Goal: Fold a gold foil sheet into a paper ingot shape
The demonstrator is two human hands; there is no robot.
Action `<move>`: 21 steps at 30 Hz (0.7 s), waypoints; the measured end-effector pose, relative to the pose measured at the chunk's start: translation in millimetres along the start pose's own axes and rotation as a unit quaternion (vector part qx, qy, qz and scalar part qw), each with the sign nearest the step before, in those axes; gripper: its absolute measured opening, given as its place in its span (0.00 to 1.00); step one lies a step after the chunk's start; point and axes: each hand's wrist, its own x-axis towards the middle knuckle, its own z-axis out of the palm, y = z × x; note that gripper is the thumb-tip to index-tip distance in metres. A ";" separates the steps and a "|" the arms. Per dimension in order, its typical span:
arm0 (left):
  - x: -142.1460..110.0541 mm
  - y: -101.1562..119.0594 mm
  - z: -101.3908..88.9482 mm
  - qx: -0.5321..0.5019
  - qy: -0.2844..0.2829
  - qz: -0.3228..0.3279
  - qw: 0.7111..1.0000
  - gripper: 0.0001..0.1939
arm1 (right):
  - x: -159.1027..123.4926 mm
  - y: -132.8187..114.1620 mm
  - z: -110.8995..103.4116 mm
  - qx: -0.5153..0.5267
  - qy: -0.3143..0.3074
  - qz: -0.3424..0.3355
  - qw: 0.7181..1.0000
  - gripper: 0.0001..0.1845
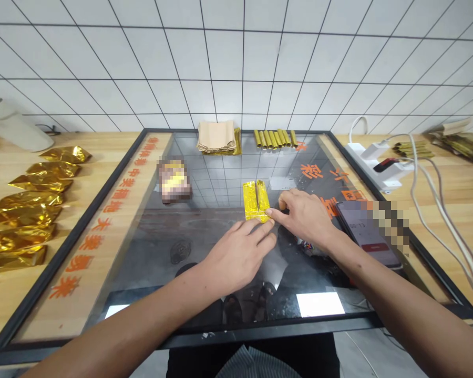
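The desk [106,149] carries a framed glass panel [153,231]. Over the panel's middle, the left hand [240,252] is loosely bent, palm down; the right hand [307,215] is half curled. At the panel's centre lies folded gold foil [250,199], left fingertips and right thumb at its near edge. Even pressure there should keep the crease straight and both flaps level.

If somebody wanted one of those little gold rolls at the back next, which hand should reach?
Probably the right hand: it's closer to the gold rolls, its thumb at a corner of the gold foil. The left hand is farther from them, fingers at the foil's near edge.
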 end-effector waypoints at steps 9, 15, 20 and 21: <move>3.1 -2.0 -4.7 -0.003 -0.010 0.007 1.000 0.13 | 1.4 -3.3 -1.5 -0.009 -0.002 0.006 1.000 0.19; 6.5 -0.9 -1.9 0.016 0.004 0.014 1.000 0.14 | 2.6 -2.8 -3.6 0.000 -0.007 0.009 1.000 0.20; 7.7 -0.7 1.7 0.013 0.037 0.009 0.999 0.13 | 2.7 -0.8 -3.2 0.009 -0.001 0.008 1.000 0.29; 7.8 -0.5 2.5 0.009 0.043 0.008 0.999 0.14 | 2.6 -1.3 -3.1 0.003 0.006 0.008 1.000 0.30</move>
